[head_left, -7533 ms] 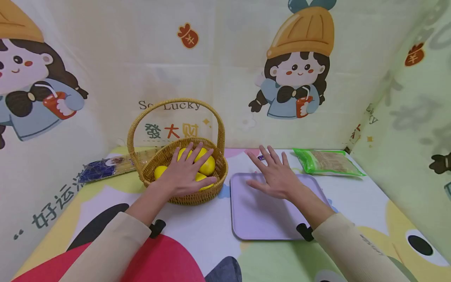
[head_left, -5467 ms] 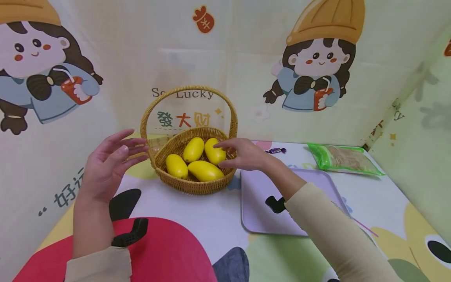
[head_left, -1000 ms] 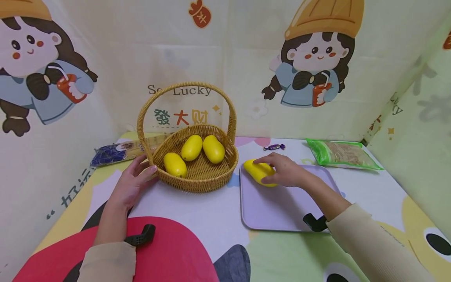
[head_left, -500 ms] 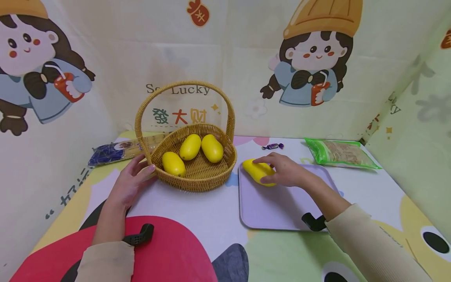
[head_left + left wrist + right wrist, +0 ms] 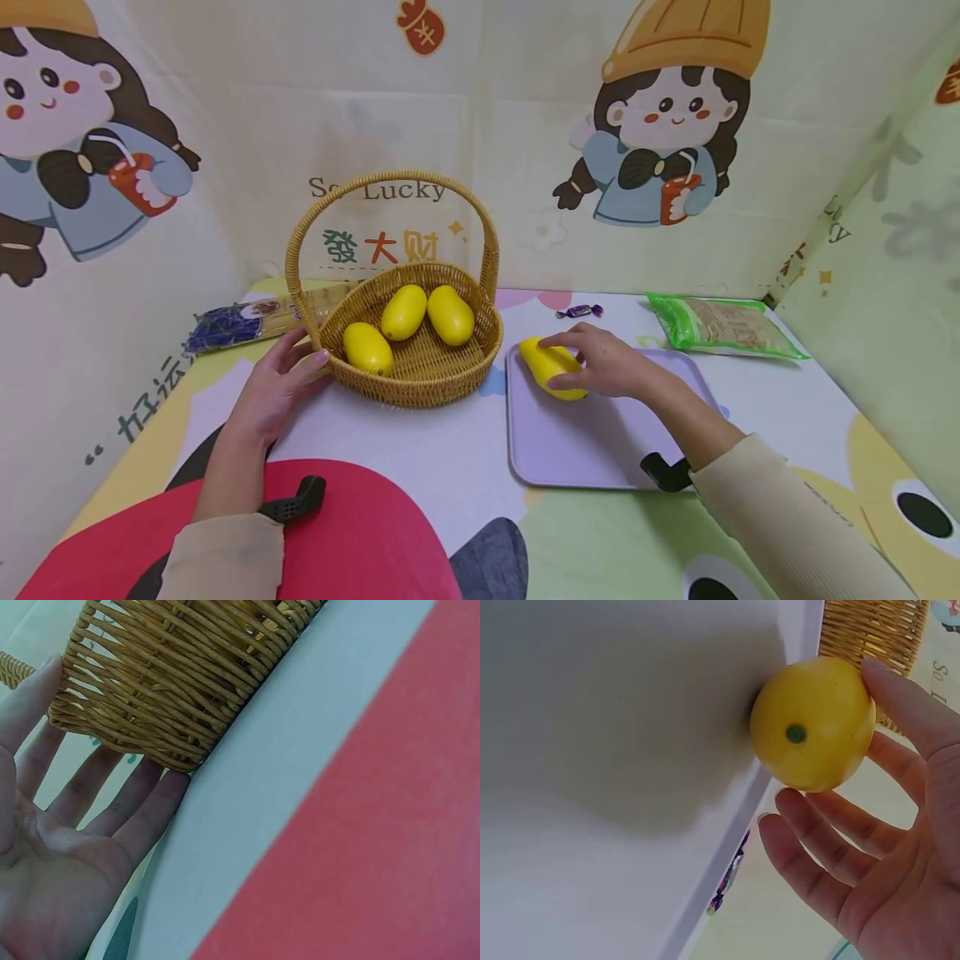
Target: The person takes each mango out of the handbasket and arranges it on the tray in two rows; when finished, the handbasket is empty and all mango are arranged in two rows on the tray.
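Observation:
My right hand [image 5: 607, 364] holds a yellow mango [image 5: 546, 363] at the left back of the lilac tray [image 5: 577, 454]. In the right wrist view, the thumb lies against the mango [image 5: 814, 724] and the fingers curve along its other side; its end has a green spot. My left hand [image 5: 273, 387] touches the left side of a woven basket [image 5: 420, 393]. Seen from the left wrist, its fairly straight fingers [image 5: 131, 795] reach to the basket's lower edge, with the thumb by its wall. Inside the basket lie three more mangoes [image 5: 450, 315].
Behind the tray lies a purple wrapped candy [image 5: 580, 311]. A green-edged packet [image 5: 723, 325] is at the back right. Left of the basket, and partly behind it, is a long blue-and-clear packet [image 5: 240, 325]. The basket's tall arched handle [image 5: 397, 177] stands upright.
Over the earlier frames, one mango has gone from the basket to the tray with my right hand. In the last half second it has turned slightly; my left hand stays at the basket.

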`<state>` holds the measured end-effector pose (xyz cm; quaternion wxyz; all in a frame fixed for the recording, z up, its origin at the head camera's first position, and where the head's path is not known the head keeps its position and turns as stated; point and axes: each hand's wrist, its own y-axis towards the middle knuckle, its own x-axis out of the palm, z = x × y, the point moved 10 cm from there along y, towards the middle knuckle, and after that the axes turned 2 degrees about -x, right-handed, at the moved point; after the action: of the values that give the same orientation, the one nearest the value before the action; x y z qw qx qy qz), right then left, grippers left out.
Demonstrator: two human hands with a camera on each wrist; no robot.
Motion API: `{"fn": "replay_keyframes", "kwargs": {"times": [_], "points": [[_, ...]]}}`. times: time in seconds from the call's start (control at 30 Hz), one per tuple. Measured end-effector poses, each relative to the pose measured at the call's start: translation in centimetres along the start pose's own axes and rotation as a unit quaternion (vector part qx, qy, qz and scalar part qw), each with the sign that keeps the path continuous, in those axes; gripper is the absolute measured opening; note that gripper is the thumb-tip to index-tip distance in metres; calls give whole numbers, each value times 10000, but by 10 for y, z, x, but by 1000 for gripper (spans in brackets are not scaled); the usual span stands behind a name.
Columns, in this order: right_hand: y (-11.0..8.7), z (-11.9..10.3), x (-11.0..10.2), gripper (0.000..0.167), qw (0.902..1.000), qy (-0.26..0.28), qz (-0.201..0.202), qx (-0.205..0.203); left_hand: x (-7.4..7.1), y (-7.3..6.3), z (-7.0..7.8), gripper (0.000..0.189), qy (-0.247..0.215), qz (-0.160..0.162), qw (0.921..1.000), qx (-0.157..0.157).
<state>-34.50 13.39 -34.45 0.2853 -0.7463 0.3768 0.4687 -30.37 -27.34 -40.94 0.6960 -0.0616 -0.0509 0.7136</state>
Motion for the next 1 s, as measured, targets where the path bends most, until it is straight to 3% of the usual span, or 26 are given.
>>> {"fn": "replay_keyframes", "kwargs": {"times": [0.43, 0.77, 1.0], "points": [[2, -10, -16, 62, 9999, -93, -41, 15, 3, 1, 5, 86, 5, -26, 10000, 39], [11, -35, -42, 63, 9989, -11, 463, -114, 2, -1, 1, 85, -27, -56, 10000, 57], [21, -57, -49, 61, 9985, 22, 481, -243, 2, -1, 2, 84, -24, -112, 9998, 145]]}}
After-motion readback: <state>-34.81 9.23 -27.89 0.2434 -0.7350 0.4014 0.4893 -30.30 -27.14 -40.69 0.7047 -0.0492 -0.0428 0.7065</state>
